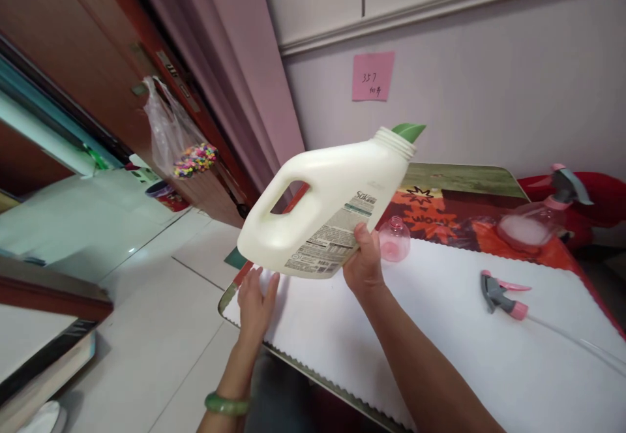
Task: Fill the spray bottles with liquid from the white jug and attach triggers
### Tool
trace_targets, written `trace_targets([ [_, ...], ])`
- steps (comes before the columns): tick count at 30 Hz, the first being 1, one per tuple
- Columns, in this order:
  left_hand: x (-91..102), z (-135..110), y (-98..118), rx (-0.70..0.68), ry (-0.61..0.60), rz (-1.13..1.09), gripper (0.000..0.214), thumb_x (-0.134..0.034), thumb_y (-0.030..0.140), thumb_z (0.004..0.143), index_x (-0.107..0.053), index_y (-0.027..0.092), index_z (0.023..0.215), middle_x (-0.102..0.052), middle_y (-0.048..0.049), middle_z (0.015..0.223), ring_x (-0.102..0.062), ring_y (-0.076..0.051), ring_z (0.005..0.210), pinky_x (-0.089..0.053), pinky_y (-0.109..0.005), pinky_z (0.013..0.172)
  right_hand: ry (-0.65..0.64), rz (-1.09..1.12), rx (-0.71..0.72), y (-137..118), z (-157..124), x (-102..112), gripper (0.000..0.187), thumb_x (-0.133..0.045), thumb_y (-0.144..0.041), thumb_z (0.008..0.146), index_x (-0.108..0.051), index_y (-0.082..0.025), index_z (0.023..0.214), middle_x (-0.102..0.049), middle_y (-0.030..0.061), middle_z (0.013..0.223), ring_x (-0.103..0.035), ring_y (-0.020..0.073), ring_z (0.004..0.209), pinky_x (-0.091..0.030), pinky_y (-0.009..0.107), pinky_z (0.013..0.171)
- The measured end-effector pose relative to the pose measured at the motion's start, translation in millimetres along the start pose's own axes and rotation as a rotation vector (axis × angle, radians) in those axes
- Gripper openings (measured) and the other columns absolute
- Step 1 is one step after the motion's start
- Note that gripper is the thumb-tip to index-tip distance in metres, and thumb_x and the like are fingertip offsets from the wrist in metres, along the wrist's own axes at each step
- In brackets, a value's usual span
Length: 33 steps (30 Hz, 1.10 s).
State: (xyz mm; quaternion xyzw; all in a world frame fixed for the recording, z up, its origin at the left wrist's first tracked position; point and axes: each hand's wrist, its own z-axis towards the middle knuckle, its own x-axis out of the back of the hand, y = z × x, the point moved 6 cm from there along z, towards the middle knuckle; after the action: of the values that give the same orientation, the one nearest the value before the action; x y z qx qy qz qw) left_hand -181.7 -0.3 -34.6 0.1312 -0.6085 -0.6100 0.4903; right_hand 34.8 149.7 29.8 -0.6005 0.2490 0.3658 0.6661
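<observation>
A large cream detergent jug (pixel 323 192) is held up over the table, tilted so that its uncapped neck with a green spout points to the upper right. My right hand (pixel 364 260) grips its labelled lower side, thumb on the label. Below the jug's base, my left hand (pixel 258 299) has its fingers apart; whether the fingertips touch the jug I cannot tell. Behind my right hand stands a small, open pink transparent bottle (pixel 394 240). A grey and pink spray head (pixel 503 296) with a long tube lies on the white sheet to the right.
A pink spray bottle (pixel 531 221) with its trigger head on stands at the table's back right, beside a red container (pixel 601 192). The white sheet (pixel 420 335) covers much of the table. A plastic bag (pixel 176 133) of colourful bits hangs from the door handle at left.
</observation>
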Motion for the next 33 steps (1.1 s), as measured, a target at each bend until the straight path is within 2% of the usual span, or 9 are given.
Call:
trace_targets([
  [2,-11.5,-8.9,21.2,0.015,-0.082,-0.218,0.068,-0.061,0.076,0.076,-0.066,0.025,0.12,-0.065,-0.0152,0.135,-0.053,-0.035,0.134,-0.039,-0.056,0.112,-0.007,0.03,-0.009,3.7,-0.5,-0.9,0.067,-0.073,-0.056,0.079,-0.055,-0.023,0.135,-0.074,0.0113,0.121,-0.069,0.0315,0.115,-0.056,0.052,0.096],
  [4,-31.8,-20.8,43.0,0.101,-0.218,-0.613,0.078,-0.064,0.082,0.068,-0.063,0.03,0.127,-0.065,-0.0133,0.136,-0.057,-0.036,0.13,-0.051,-0.054,0.101,-0.018,0.047,-0.018,9.0,-3.4,-3.0,0.068,-0.073,-0.055,0.079,-0.053,-0.023,0.136,-0.075,0.0111,0.12,-0.069,0.0315,0.115,-0.057,0.052,0.095],
  [6,-49.4,-30.0,63.2,0.165,-0.291,-0.854,0.084,-0.071,0.083,0.06,-0.064,0.033,0.127,-0.065,-0.0122,0.136,-0.056,-0.038,0.13,-0.054,-0.055,0.097,-0.025,0.047,-0.028,16.0,-9.2,-5.8,0.068,-0.071,-0.056,0.081,-0.051,-0.024,0.137,-0.074,0.011,0.12,-0.069,0.0313,0.116,-0.057,0.051,0.095],
  [8,-58.2,-32.3,74.1,0.202,-0.256,-0.929,0.082,-0.076,0.081,0.056,-0.067,0.034,0.122,-0.069,-0.01,0.131,-0.057,-0.039,0.13,-0.055,-0.054,0.099,-0.038,0.037,-0.039,23.8,-16.9,-9.0,0.068,-0.07,-0.056,0.082,-0.049,-0.024,0.138,-0.073,0.0108,0.121,-0.068,0.031,0.117,-0.057,0.051,0.096],
  [12,-51.9,-26.6,67.5,0.237,-0.116,-0.961,0.072,-0.082,0.072,0.056,-0.07,0.033,0.116,-0.072,-0.0072,0.125,-0.056,-0.036,0.132,-0.051,-0.052,0.105,-0.149,0.042,-0.082,33.9,-27.9,-17.7,0.07,-0.072,-0.053,0.082,-0.045,-0.025,0.14,-0.071,0.0102,0.126,-0.067,0.0297,0.118,-0.056,0.048,0.099],
  [16,-26.4,-23.9,42.5,0.276,0.014,-0.933,0.072,-0.091,0.06,0.049,-0.07,0.029,0.112,-0.075,-0.0061,0.119,-0.058,-0.034,0.13,-0.052,-0.049,0.105,-0.156,0.103,-0.014,16.9,-21.1,-18.4,0.072,-0.069,-0.054,0.085,-0.041,-0.025,0.145,-0.066,0.0107,0.135,-0.065,0.0278,0.123,-0.052,0.046,0.104],
  [22,-5.9,-18.3,32.8,0.211,0.076,-0.869,0.064,-0.095,0.044,0.043,-0.072,0.025,0.099,-0.076,-0.0034,0.112,-0.062,-0.03,0.122,-0.054,-0.04,0.101,0.017,0.055,-0.02,-7.5,-8.3,-8.8,0.063,-0.066,-0.052,0.089,-0.048,-0.021,0.141,-0.068,0.0105,0.132,-0.066,0.0238,0.115,-0.05,0.042,0.104],
  [26,-9.9,-8.7,41.8,0.122,0.048,-0.803,0.061,-0.095,0.041,0.042,-0.072,0.026,0.096,-0.076,-0.0014,0.111,-0.065,-0.029,0.118,-0.055,-0.04,0.098,0.203,-0.054,0.001,-11.5,-3.8,4.3,0.058,-0.067,-0.053,0.087,-0.055,-0.018,0.131,-0.07,0.0094,0.124,-0.066,0.0229,0.112,-0.05,0.04,0.102],
  [33,-26.3,6.5,50.8,0.062,0.019,-0.746,0.06,-0.094,0.037,0.044,-0.072,0.026,0.099,-0.076,-0.0016,0.111,-0.065,-0.028,0.117,-0.052,-0.043,0.103,0.37,0.077,-0.088,-6.8,11.2,22.1,0.053,-0.071,-0.048,0.082,-0.059,-0.019,0.125,-0.072,0.008,0.12,-0.069,0.0218,0.106,-0.054,0.038,0.096],
])
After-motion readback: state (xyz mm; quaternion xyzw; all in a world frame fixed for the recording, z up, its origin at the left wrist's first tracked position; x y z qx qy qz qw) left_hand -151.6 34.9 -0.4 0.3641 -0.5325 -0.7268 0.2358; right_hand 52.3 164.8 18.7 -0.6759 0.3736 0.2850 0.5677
